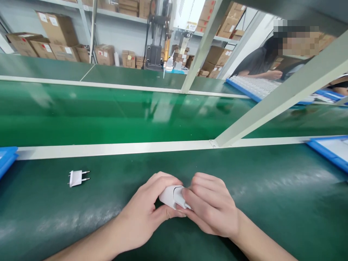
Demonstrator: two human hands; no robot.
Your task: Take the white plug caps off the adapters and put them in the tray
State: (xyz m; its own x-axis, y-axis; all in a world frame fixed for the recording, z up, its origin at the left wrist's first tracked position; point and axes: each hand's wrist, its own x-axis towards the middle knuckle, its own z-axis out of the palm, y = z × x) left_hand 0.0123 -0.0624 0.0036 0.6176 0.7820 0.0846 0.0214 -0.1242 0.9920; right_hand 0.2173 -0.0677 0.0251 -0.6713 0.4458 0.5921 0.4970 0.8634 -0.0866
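Observation:
Both hands meet over the dark green mat (272, 203) near its front edge. My left hand (146, 210) wraps its fingers round a small white plastic charger body (172, 195). My right hand (212, 206) is closed on the same white body from the right, thumb pressed along its lower side. Most of the part is hidden between the fingers. A separate white plug piece with two metal pins (77, 177) lies flat on the mat to the left, well clear of my left hand.
A glossy green conveyor belt (108, 116) runs behind a white rail (114, 148). Blue trays sit at the left edge (7, 157) and right (330, 148). A slanted metal frame post (274, 98) crosses the right. Another person (258, 61) works at a blue tray beyond. Cardboard boxes fill the shelves behind.

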